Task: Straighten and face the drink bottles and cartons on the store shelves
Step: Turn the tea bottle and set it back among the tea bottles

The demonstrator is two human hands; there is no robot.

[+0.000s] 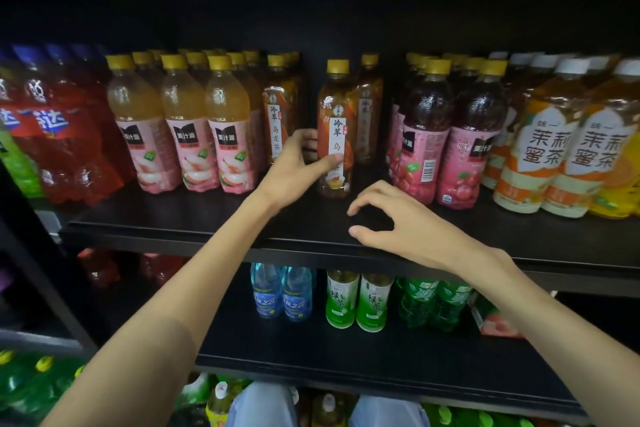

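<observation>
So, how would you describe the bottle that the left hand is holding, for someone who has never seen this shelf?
Look at the upper black shelf, in the gap between the pink-labelled peach juice bottles and the dark cherry juice bottles. There the left hand grips an oolong tea bottle with a yellow cap. It stands alone, further forward than the other tea bottles, with a narrow white vertical label strip.

We see a black upper shelf carrying upright bottle rows: red soda bottles at nine o'clock, jasmine tea bottles at three. On the lower shelf at six stand green tea bottles.
</observation>
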